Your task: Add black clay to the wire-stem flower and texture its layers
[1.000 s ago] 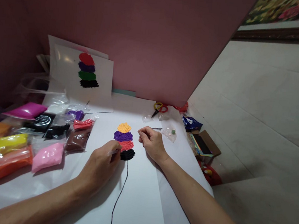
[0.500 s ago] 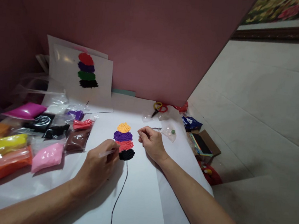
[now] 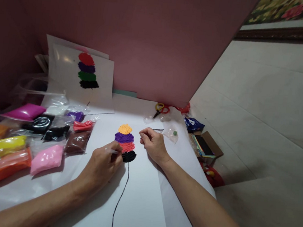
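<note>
Closely now: our left hand (image 3: 105, 164) pinches a thin clear tool (image 3: 111, 151) at the near-left side of a furrowed black clay band (image 3: 129, 156); we cannot tell whether its tip touches. Our right hand (image 3: 153, 144), fingertips pressed together, rests by the right edge of the white sheet (image 3: 141, 206); anything between them is too small to tell. Beyond the black, toward the sheet's far edge, we note ridged coral (image 3: 129, 147), purple (image 3: 124, 137) and yellow-orange (image 3: 125, 129) bands, the last domed. A drawn dark line (image 3: 121, 197) bends down to the near edge. Along the desk's (image 3: 183, 207) left edge: glossy, pillow-shaped clay bags (image 3: 47, 159). Near its far-right corner: scissors (image 3: 157, 113) and crumpled clear wrap (image 3: 169, 134) with a green lump (image 3: 175, 133).
</note>
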Tool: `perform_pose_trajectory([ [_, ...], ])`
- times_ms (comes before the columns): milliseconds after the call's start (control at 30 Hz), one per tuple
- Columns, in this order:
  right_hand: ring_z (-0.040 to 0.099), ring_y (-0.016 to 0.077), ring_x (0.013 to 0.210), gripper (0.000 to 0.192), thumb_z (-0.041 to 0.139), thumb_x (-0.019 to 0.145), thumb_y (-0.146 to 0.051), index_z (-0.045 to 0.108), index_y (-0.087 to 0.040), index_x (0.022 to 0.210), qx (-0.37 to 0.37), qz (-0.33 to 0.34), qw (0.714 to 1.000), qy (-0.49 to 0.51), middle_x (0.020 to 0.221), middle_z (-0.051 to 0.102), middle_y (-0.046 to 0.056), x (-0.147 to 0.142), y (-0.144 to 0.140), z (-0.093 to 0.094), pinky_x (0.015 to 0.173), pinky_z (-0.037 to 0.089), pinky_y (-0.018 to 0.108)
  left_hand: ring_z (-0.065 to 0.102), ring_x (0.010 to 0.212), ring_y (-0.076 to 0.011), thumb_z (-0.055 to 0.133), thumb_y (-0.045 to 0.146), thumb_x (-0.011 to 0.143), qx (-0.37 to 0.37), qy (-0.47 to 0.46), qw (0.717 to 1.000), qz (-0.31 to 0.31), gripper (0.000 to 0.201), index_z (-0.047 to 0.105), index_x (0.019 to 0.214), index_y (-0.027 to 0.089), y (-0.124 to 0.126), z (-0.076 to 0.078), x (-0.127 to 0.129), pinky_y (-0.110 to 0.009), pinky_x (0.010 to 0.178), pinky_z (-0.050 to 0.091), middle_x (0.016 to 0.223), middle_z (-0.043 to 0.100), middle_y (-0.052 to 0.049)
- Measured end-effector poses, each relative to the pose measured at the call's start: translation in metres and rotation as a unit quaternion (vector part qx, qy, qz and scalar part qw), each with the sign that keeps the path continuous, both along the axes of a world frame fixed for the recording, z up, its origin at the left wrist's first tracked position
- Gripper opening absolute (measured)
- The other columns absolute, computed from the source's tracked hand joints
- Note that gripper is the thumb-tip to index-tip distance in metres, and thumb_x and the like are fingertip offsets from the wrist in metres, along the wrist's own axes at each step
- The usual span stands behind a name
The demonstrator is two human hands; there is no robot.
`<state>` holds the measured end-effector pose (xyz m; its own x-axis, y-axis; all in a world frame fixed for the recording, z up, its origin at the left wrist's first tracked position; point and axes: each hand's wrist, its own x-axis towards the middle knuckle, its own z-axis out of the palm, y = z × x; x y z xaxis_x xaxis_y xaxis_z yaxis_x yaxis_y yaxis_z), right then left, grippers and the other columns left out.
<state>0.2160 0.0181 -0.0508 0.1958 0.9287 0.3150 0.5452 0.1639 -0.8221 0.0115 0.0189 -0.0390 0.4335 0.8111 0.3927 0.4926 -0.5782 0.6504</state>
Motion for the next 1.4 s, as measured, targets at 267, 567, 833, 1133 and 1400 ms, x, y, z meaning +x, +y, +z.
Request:
perform_pose_trajectory([
  [267,0.058,0.0140,0.055,0.014,0.053,0.087,-0.022,0.064,-0.022,0.078,-0.003,0.000,1.000,0.004,0.060,0.064,-0.003,0.000,-0.001,0.001,0.057,0.045,0.025,0.045,0.046,-0.0130,0.043,0.022,0.076,0.006,0.019,1.000,0.024,0.009,0.049,0.069,0.022,-0.002,0.007,0.004,-0.025,0.048,0.035,0.054,0.054,0.002],
  [567,0.058,0.0141,0.055,0.014,0.053,0.087,-0.021,0.064,-0.022,0.078,-0.008,-0.003,1.000,-0.003,0.060,0.064,-0.003,0.000,-0.001,0.003,0.057,0.044,0.025,0.052,0.045,-0.0137,0.049,0.026,0.076,-0.019,-0.044,0.996,0.071,0.010,0.056,0.070,0.021,-0.003,0.012,0.000,-0.025,0.047,0.040,0.054,0.059,0.003],
  [833,0.058,0.0141,0.055,0.013,0.054,0.086,-0.022,0.063,-0.022,0.077,0.000,0.000,1.000,0.007,0.059,0.063,-0.003,-0.001,0.000,0.002,0.058,0.044,0.025,0.060,0.053,-0.0146,0.057,0.031,0.078,-0.078,-0.108,0.987,0.089,0.014,0.062,0.071,0.020,-0.004,0.023,-0.007,-0.023,0.049,0.044,0.060,0.065,0.002],
  [1133,0.057,0.0135,0.054,0.013,0.054,0.087,-0.022,0.063,-0.022,0.078,-0.001,0.001,1.000,-0.002,0.059,0.063,-0.003,-0.001,0.001,0.001,0.058,0.044,0.025,0.056,0.053,-0.0156,0.055,0.038,0.075,-0.143,-0.075,0.986,0.041,0.020,0.061,0.069,0.019,-0.004,0.017,-0.006,-0.024,0.047,0.039,0.058,0.064,0.001],
  [1400,0.056,0.0134,0.053,0.014,0.053,0.086,-0.022,0.063,-0.022,0.076,0.001,0.001,1.000,0.005,0.058,0.063,-0.003,-0.002,0.000,0.003,0.057,0.042,0.025,0.065,0.062,-0.0215,0.049,0.042,0.074,-0.149,-0.023,0.988,0.044,0.026,0.060,0.076,0.019,-0.003,0.013,-0.005,-0.030,0.055,0.044,0.067,0.069,-0.005],
])
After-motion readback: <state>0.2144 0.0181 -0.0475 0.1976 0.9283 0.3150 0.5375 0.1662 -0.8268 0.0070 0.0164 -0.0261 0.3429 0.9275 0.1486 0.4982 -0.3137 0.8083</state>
